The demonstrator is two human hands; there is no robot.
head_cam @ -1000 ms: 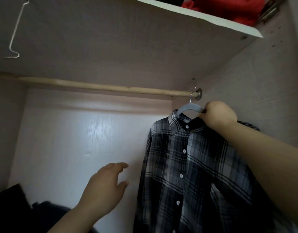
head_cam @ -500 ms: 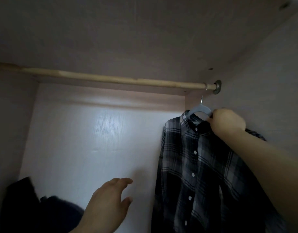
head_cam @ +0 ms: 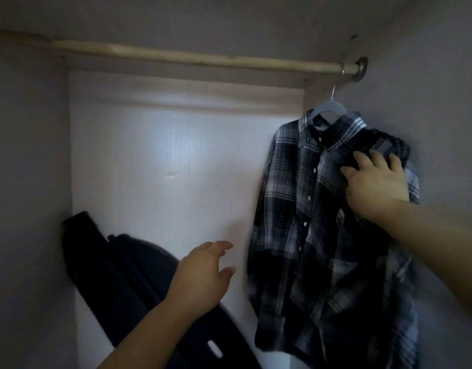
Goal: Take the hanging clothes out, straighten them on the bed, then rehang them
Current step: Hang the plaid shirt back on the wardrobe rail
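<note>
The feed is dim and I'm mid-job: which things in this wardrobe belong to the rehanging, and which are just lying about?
Job: plaid shirt, its blue hanger, wooden rail, right hand resting on the shirt's shoulder, left hand open, holding nothing.
Lying about: dark bundle slumped in the lower left corner.
</note>
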